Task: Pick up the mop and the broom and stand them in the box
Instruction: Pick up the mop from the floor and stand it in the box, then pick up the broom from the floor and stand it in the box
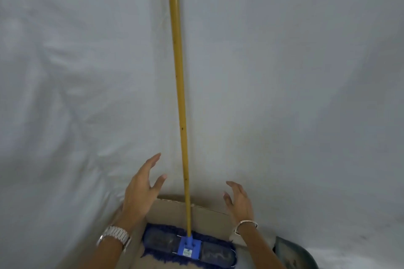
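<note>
Yellow and upright, the mop (179, 102) handle rises out of the cardboard box (207, 214), its blue fringed head lying flat on the box floor. The left hand (140, 192) and the right hand (239, 201) hover on either side of the pole, fingers spread, neither touching it. A watch (115, 237) sits on the left wrist, a bracelet (246, 224) on the right. A white sheet (284, 94) backs everything.

White sheeted floor (87, 203) carries cardboard box (166, 212).
</note>
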### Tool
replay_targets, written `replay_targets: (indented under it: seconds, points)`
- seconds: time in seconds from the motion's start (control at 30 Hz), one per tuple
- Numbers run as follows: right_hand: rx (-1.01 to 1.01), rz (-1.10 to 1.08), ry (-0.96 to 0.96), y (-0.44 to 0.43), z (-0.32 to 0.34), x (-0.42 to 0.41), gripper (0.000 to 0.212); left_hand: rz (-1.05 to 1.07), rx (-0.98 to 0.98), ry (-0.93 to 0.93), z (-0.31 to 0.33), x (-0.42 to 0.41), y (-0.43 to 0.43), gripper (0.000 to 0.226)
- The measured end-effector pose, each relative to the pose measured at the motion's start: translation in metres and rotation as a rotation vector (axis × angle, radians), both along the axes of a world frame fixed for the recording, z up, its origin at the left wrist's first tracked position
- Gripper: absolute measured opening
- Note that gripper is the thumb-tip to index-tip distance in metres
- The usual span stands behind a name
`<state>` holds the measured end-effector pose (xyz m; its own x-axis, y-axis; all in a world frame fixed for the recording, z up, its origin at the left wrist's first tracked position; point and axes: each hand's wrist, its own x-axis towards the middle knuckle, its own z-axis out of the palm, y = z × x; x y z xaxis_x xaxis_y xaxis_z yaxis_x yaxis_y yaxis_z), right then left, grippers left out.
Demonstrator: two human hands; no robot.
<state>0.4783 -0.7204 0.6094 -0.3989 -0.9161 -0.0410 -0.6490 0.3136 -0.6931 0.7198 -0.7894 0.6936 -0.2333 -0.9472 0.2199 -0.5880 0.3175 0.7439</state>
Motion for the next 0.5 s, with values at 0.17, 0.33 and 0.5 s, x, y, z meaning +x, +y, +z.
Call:
replay_targets:
  seconds: [0.17, 0.33, 0.5]
  points:
    - [-0.015, 0.043, 0.461, 0.087, 0.077, -0.011, 0.056, -0.107, -0.291, -0.356, 0.038, -0.029, 0.073, 0.072]
    - [-0.053, -0.021, 0.760, 0.169, 0.158, -0.033, 0.050, -0.093, -0.470, -0.268, 0.108, -0.109, 0.145, 0.058]
    - [-0.068, -0.144, 0.792, 0.251, 0.209, -0.075, 0.051, -0.201, -0.518, -0.202, 0.147, -0.179, 0.221, 0.057]
